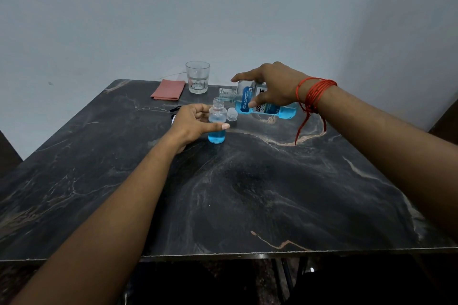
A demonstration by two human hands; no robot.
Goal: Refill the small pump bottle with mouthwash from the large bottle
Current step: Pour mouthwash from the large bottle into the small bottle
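**Pouring under way, small bottle about a third full**

The pour itself is the step in hand. At the centre of the frame the right hand [272,86] is wrapped around the large mouthwash bottle [262,103], clamped on its labelled body and tipping it almost flat, so its open neck points left and sits just above the mouth of the small pump bottle [217,121]. The left hand [195,122] curls around that small bottle from the left, thumb across its front, holding it upright on the dark marble table [247,193]. Blue liquid fills roughly the bottom third of the small bottle; the upper part looks clear. Whether a stream is running right now I cannot tell, since the neck area is too small to read.

A pale ribbed cap [232,114] lies on the table just right of the small bottle, under the big one. Something dark lies partly hidden behind the left hand; it may be the pump head, but I cannot be sure. Further back, in the upper middle of the frame, stand a drinking glass [197,77] and a folded pink cloth [168,90], well clear of the work.

Next, I judge, comes a slow, steady tilt with the two necks kept lined up, since the small opening is narrow and a spill is easy; then righting the large bottle before the level reaches the shoulder.
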